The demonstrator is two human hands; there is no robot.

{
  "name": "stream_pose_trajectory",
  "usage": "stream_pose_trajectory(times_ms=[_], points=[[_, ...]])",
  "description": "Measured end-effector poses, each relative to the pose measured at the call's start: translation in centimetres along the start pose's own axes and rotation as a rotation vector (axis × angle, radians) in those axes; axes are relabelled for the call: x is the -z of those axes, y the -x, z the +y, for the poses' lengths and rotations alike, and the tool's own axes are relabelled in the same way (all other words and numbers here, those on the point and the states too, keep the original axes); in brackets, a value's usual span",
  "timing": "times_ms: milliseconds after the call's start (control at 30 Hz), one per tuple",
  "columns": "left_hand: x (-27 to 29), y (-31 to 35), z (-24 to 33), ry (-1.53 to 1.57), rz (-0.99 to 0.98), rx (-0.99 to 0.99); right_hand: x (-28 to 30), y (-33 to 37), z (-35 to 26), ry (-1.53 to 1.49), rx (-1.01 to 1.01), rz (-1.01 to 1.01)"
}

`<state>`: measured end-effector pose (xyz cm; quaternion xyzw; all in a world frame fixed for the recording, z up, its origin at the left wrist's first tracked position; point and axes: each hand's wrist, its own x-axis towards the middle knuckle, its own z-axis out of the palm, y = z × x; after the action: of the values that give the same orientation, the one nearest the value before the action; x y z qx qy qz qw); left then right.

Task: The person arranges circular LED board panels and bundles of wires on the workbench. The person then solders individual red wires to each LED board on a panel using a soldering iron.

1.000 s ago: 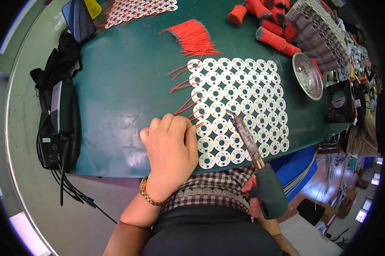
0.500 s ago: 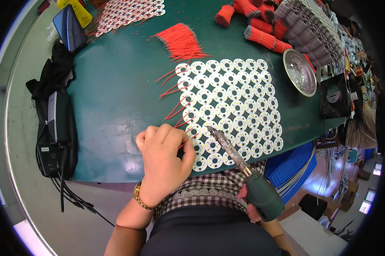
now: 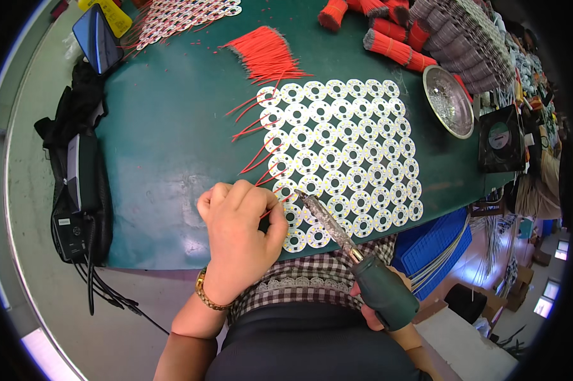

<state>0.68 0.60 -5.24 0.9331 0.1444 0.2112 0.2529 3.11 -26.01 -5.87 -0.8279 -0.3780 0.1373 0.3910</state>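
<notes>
While a red wire (image 3: 265,214) is pinched in the left hand (image 3: 241,223) at eight o'clock of the white disc panel (image 3: 338,159), the soldering iron (image 3: 337,233) is gripped by its handle (image 3: 385,292) in the right hand (image 3: 371,316), aimed toward eleven o'clock, presumably so that heat is avoided.

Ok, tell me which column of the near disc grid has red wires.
The leftmost column: red wires trail leftward from its upper discs, while the columns right of it show none.
</notes>
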Motion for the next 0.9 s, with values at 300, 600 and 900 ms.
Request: stream_pose_trajectory(times_ms=[300,600,900], points=[[-0.2,0.1,-0.2,0.046,-0.015,0.010,-0.3,0.4,0.8,0.030,-0.167,-0.082],[-0.1,0.0,-0.2,0.042,-0.013,0.004,-0.1,-0.4,-0.9,-0.127,-0.309,-0.008],[-0.1,-0.1,-0.2,0.037,-0.015,-0.004,0.4,-1.4,-1.2,0.093,-0.148,0.001]])
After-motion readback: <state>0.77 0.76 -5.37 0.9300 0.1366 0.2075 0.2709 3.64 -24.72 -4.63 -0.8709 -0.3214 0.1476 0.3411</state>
